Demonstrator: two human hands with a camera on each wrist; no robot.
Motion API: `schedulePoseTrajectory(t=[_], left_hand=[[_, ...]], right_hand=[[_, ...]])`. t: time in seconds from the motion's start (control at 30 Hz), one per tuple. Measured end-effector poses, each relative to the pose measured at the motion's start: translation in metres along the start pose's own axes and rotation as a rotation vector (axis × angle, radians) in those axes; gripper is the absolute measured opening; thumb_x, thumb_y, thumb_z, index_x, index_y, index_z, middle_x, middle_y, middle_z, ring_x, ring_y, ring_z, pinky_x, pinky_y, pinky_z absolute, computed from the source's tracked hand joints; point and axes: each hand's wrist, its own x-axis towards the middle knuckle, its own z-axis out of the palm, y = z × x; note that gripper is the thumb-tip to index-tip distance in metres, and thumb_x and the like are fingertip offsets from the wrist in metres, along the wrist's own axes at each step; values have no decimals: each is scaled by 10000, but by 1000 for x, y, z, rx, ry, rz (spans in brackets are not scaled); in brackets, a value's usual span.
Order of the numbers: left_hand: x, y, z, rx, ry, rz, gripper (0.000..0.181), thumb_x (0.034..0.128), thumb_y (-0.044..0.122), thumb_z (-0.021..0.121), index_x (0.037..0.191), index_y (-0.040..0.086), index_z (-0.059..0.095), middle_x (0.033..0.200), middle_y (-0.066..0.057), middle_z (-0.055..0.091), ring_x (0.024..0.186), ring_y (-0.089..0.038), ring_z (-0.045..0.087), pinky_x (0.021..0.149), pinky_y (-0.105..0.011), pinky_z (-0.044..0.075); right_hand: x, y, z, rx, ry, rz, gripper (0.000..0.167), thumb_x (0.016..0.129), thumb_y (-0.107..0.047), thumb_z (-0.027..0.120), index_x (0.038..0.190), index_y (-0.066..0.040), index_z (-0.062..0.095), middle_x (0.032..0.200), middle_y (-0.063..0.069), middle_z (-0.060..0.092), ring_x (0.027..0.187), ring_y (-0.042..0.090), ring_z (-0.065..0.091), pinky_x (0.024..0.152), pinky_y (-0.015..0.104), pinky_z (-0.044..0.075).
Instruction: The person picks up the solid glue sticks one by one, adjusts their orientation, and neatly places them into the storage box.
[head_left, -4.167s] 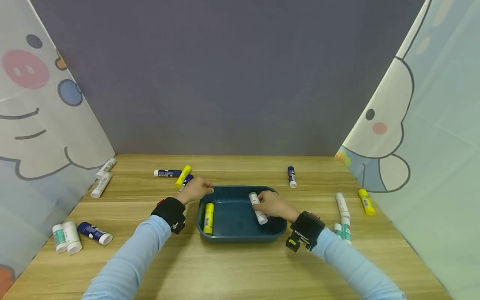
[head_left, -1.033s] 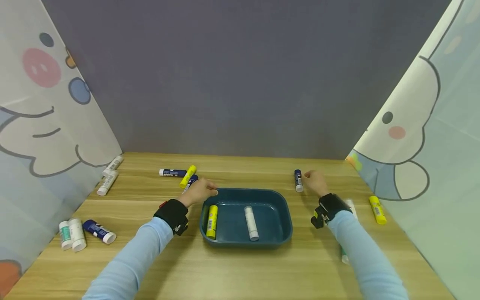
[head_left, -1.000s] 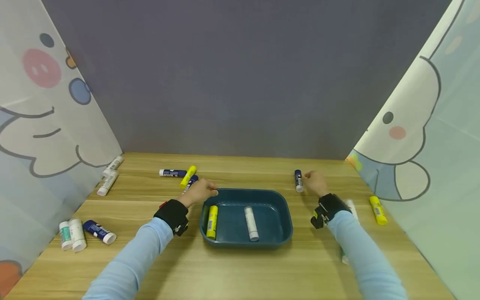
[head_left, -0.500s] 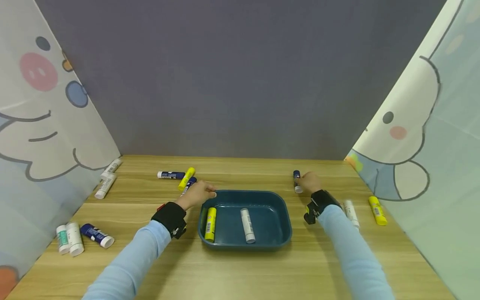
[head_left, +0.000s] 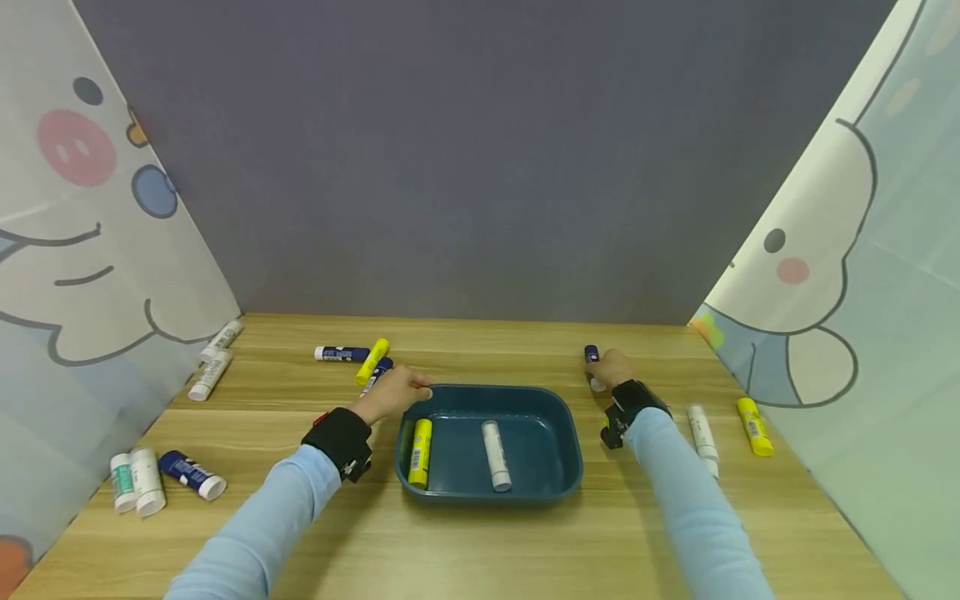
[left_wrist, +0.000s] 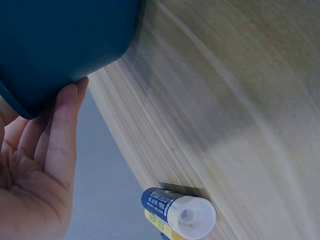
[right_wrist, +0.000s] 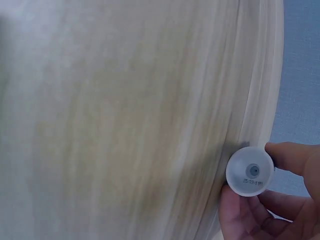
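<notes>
A dark teal bin (head_left: 489, 496) lies in the middle of the table, with a yellow glue stick (head_left: 420, 454) at its left end and a white glue stick (head_left: 496, 456) near its centre. My left hand (head_left: 392, 392) pinches the bin's rim at the far left corner; in the left wrist view its fingers (left_wrist: 62, 120) press the outer wall and the thumb goes over the rim. My right hand (head_left: 613, 367) pinches a dark blue glue stick (head_left: 592, 354) beyond the bin's right end. The right wrist view shows its white end (right_wrist: 250, 171) between thumb and fingers, at the table surface.
Beyond my left hand lie a blue glue stick (head_left: 341, 354), a yellow one (head_left: 372, 362) and another blue one (head_left: 377, 375). Several more lie at the left edge, including a blue one (head_left: 192, 474). White (head_left: 702, 437) and yellow (head_left: 754, 427) glue sticks lie at right.
My right hand put the white glue stick in the bin and let go, moved right to the blue glue stick, and now pinches it. My left hand stays at the bin's corner.
</notes>
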Motion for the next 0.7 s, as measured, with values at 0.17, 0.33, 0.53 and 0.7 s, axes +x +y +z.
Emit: schedulePoseTrajectory(t=[0.17, 0.33, 0.53, 0.7], left_hand=[[0, 0, -1, 8, 0, -3, 300, 914, 132, 547, 1158, -29, 614, 1100, -189, 643, 988, -305, 620, 842, -419, 503], [-2, 2, -2, 6, 1, 2, 302, 913, 122, 545, 1158, -42, 610, 1115, -202, 633, 982, -308, 621, 832, -415, 508], [-3, 2, -1, 7, 1, 3, 302, 914, 124, 545, 1162, -35, 611, 1123, -204, 630, 985, -308, 621, 836, -417, 505], [-1, 2, 0, 5, -8, -11, 306, 920, 133, 538, 1175, -21, 607, 1145, -200, 622, 1002, -305, 617, 849, -417, 500]], right_hand=[[-3, -3, -3, -19, -27, 3, 346, 833, -243, 606, 845, 101, 637, 702, 131, 576, 565, 197, 506, 467, 246, 374], [-6, -3, -4, -22, -38, -7, 309, 836, -246, 590, 764, 52, 627, 645, 92, 539, 528, 179, 489, 442, 235, 359], [-10, -2, -5, -17, -53, 1, 299, 839, -258, 599, 716, 14, 596, 628, 68, 513, 533, 172, 470, 451, 240, 347], [-12, -1, -5, -1, -70, 3, 302, 848, -266, 592, 735, 15, 593, 634, 70, 520, 530, 171, 480, 443, 237, 352]])
